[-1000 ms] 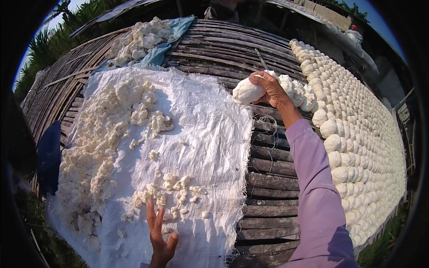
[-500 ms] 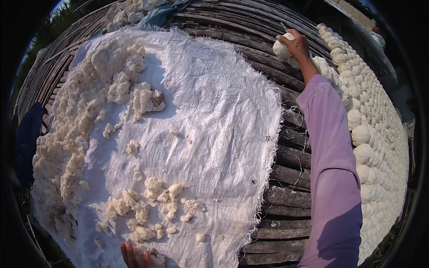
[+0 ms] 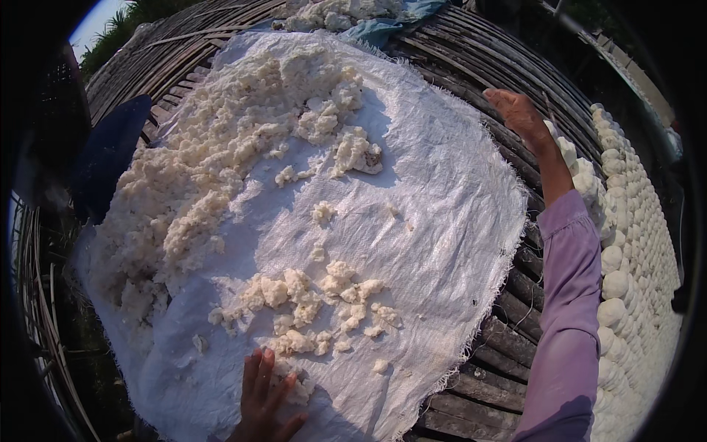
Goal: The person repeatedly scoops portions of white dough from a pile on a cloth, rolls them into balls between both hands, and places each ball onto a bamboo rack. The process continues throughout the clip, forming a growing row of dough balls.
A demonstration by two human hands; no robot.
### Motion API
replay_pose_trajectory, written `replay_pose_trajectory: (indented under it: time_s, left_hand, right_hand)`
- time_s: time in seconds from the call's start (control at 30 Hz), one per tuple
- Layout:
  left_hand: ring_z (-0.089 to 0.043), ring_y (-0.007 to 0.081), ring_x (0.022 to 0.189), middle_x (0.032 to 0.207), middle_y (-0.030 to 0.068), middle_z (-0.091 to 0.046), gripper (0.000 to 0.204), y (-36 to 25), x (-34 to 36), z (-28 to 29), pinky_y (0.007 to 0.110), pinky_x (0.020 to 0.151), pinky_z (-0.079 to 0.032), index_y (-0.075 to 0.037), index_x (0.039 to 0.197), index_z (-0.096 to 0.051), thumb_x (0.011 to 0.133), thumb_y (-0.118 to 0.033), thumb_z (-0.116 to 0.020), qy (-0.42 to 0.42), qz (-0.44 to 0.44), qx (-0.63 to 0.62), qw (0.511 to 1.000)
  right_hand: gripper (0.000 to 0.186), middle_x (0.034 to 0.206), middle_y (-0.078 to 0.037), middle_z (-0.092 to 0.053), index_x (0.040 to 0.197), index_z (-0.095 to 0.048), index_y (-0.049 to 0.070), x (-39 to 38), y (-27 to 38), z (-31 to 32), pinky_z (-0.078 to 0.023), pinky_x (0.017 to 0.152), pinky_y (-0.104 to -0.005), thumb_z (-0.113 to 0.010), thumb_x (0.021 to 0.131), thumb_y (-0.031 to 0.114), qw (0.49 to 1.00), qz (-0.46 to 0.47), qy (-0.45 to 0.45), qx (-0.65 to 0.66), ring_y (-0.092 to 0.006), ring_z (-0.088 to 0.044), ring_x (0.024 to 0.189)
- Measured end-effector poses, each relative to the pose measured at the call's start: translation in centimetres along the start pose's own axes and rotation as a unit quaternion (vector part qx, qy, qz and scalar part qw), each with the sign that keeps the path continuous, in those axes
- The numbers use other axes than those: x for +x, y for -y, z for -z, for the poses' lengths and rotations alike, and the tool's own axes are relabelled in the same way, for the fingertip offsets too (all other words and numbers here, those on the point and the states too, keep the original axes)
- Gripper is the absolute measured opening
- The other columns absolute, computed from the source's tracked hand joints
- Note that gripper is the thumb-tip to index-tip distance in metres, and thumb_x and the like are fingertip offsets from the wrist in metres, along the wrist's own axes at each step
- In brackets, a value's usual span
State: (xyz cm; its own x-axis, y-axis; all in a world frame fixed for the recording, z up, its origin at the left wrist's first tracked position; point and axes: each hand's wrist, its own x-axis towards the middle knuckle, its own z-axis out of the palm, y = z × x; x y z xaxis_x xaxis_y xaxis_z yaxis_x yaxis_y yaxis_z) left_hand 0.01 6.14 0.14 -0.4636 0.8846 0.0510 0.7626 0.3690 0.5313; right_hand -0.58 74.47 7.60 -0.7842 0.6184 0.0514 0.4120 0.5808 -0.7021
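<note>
My left hand lies at the near edge of a white woven plastic sheet, fingers spread, beside small lumps of a crumbly off-white mass. It holds nothing that I can see. At the far right my right hand hovers over the sheet's edge and the slats, fingers stretched out, with no ball visible in it. Rounded white dough-like balls sit just below and right of its wrist. A large heap of the same crumbly mass covers the sheet's left side.
Dark wooden or bamboo slats form the platform under the sheet. Many packed rows of white balls fill the right side. More white mass and a blue cloth lie at the far edge. Something dark blue stands at the left.
My right hand has let go of the white ball and opened. My left hand has come further into view, spreading its fingers on the sheet. The whole view has shifted, moving the sheet rightward.
</note>
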Motion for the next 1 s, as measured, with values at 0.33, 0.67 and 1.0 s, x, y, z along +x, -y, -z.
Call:
replay_pose_trajectory:
  time_s: [0.33, 0.67, 1.0]
  left_hand:
    - [-0.031, 0.0491, 0.148, 0.158, 0.0293, -0.036, 0.064, 0.2, 0.0, 0.9, 0.062, 0.12, -0.024, -0.009, 0.138, -0.061, 0.086, -0.042, -0.076, -0.077, -0.014, -0.086, 0.993]
    - [-0.033, 0.0462, 0.148, 0.158, 0.0271, -0.037, 0.059, 0.7, -0.3, 1.1, 0.061, 0.119, -0.027, -0.011, 0.138, -0.061, 0.089, -0.042, -0.073, -0.078, -0.033, -0.146, 0.986]
    - [-0.036, 0.0447, 0.147, 0.156, 0.0273, -0.04, 0.061, 0.7, -0.3, 1.2, 0.059, 0.12, -0.028, -0.009, 0.139, -0.059, 0.087, -0.036, -0.075, -0.084, -0.061, -0.144, 0.984]
  right_hand:
    - [0.108, 0.149, -0.029, -0.049, 0.144, -0.051, -0.007, 3.4, 18.6, -20.4, -0.039, 0.115, -0.0462, -0.07, 0.078, 0.076, 0.995, 0.081, 0.048, -0.037, -0.0395, -0.047, 0.141]
    - [0.083, 0.139, -0.013, -0.054, 0.132, -0.067, 0.014, 3.8, 19.0, -28.7, -0.038, 0.11, -0.0558, -0.076, 0.07, 0.069, 0.959, 0.032, -0.01, -0.281, -0.038, -0.041, 0.135]
    - [0.059, 0.15, -0.014, -0.051, 0.126, -0.072, 0.011, -6.3, 12.4, -23.7, -0.047, 0.108, -0.0466, -0.079, 0.082, 0.05, 0.979, 0.17, -0.054, -0.103, -0.0393, -0.048, 0.136]
